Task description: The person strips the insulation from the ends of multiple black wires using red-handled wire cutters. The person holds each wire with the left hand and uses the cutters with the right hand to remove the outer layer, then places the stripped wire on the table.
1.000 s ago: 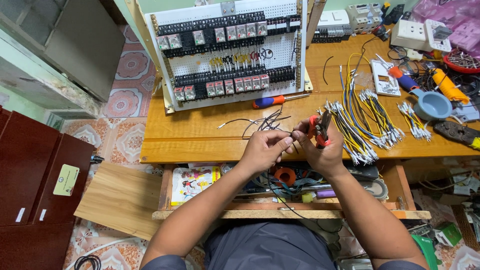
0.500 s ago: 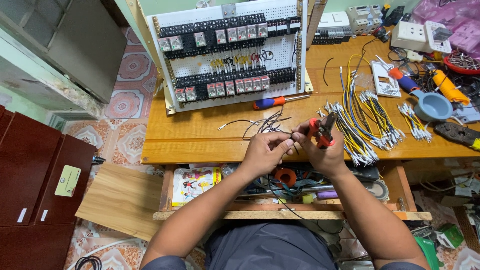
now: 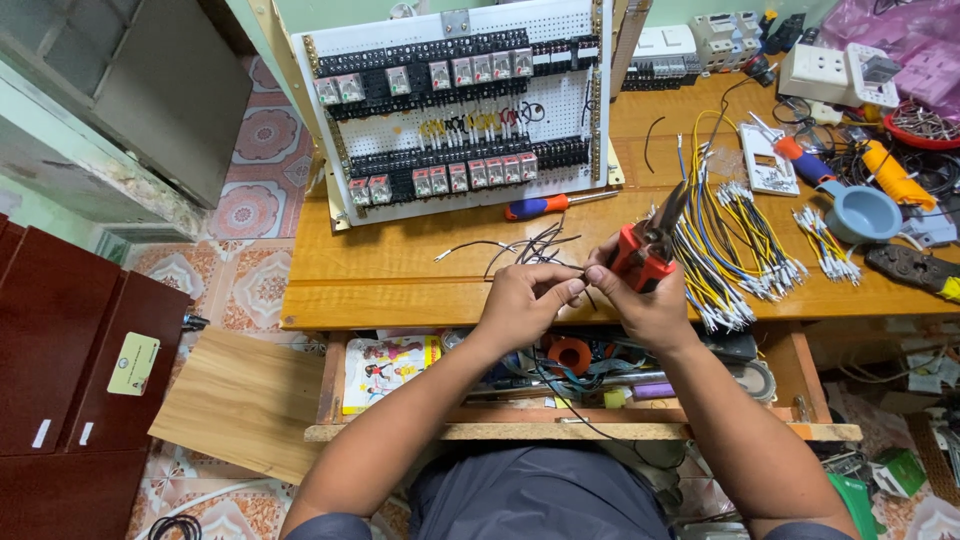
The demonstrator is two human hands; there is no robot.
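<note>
Cutters raised slightly, wire between hands

Patterned pink-and-cream tiled floor; yellow-varnished wooden workbench; dark red-brown wooden cabinet at left; loose pale wooden board below bench; even, soft light

We are looking down at a home electrical workshop.

We are seeing a wooden workbench carrying a white perforated panel lined with rows of relays and terminal blocks, bundles of cut wires with crimped ends, a screwdriver, and switches and sockets piling up at the far corner. Patterned floor tiles and a dark red cabinet are giving it a domestic feel.
</note>
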